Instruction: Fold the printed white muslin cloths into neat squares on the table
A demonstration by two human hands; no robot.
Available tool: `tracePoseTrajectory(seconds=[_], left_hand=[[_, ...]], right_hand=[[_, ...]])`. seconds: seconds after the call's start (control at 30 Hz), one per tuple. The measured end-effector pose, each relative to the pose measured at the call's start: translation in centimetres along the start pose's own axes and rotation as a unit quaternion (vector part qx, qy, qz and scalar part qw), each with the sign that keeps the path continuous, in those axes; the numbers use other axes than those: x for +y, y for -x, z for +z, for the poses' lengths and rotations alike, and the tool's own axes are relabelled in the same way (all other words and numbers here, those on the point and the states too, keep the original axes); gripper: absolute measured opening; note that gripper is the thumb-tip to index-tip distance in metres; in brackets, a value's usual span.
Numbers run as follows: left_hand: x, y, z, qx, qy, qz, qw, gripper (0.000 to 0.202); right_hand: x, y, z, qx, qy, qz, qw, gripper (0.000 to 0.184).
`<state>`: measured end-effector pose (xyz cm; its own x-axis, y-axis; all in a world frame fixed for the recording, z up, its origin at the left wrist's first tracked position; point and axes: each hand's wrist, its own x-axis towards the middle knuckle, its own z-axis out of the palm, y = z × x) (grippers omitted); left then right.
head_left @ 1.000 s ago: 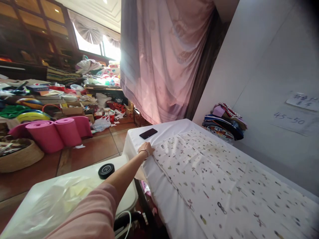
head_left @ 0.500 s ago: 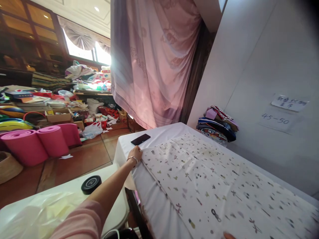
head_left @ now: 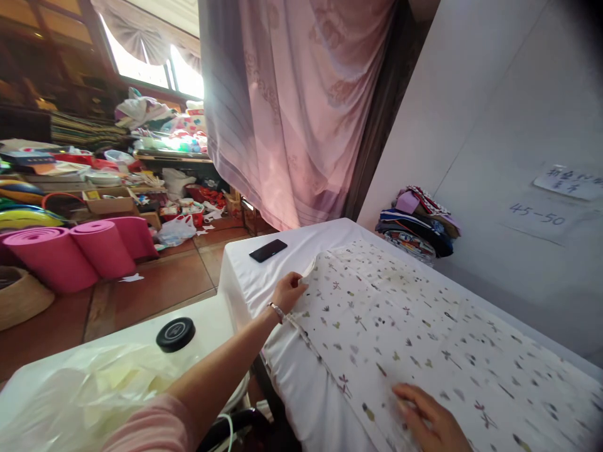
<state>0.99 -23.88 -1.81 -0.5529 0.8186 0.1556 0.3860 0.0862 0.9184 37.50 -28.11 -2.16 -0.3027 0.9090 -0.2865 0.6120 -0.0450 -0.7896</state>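
On the white-draped counter [head_left: 325, 229], seen from the head camera, a patterned cloth [head_left: 400, 314] lies spread almost flat, probably because its breadth needs such a long, level surface. The left hand [head_left: 288, 294] pinches the cloth's far left corner between thumb and fingers, a little raised; gripping only the corner seems meant to control that edge without crumpling the rest. The right hand [head_left: 431, 419] has its fingers loosely bent, with nothing evident between them; whether they touch the fabric cannot be told. A dark phone [head_left: 267, 250] rests on the counter's far left corner, just beyond the left hand, perhaps set there to keep off the cloth. Folded clothes [head_left: 414, 226] are stacked against the wall, likely put aside to leave room. On a smaller white table [head_left: 214, 311] at left, a clear plastic bag [head_left: 89, 386] lies near a black lid [head_left: 175, 334], apart from the fabric.

As for position, the cloth begins at the left fingertips and stretches away to their right; the right hand is over its near part, in from the left edge.
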Motion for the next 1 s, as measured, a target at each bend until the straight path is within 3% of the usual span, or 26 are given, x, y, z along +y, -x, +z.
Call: tracePoseTrajectory(seconds=[0.13,0.27,0.37,0.47,0.57,0.77,1.0], left_hand=[[0.9,1.8,1.4,-0.005,-0.064,0.098,0.993,0.013],[1.5,2.8,1.7,-0.019,-0.116,0.187,0.975,0.009],[1.4,3.2,1.5,-0.028,-0.135,0.211,0.968,0.008],[0.9,3.3,1.3,-0.048,-0.137,0.202,0.969,0.007],[0.3,3.3,1.0,-0.069,-0.108,0.189,0.974,0.012],[-0.4,3.2,0.1,-0.092,-0.028,0.154,0.983,0.02],[-0.8,2.8,-1.4,-0.141,-0.031,0.155,0.977,0.018]], right_hand=[[-7.4,-3.6,2.7,-0.036,-0.091,-0.116,0.988,0.033],[-12.0,-8.6,6.9,-0.054,-0.268,-0.093,0.957,0.036],[-14.2,-11.1,9.6,-0.079,-0.379,-0.07,0.919,0.038],[-15.3,-12.1,11.5,-0.135,-0.436,-0.082,0.886,0.037],[-15.2,-12.7,12.6,-0.15,-0.461,-0.076,0.871,0.041],[-14.6,-13.5,13.1,-0.145,-0.464,-0.041,0.873,0.049],[-14.7,-14.0,13.6,-0.147,-0.446,-0.017,0.883,0.045]])
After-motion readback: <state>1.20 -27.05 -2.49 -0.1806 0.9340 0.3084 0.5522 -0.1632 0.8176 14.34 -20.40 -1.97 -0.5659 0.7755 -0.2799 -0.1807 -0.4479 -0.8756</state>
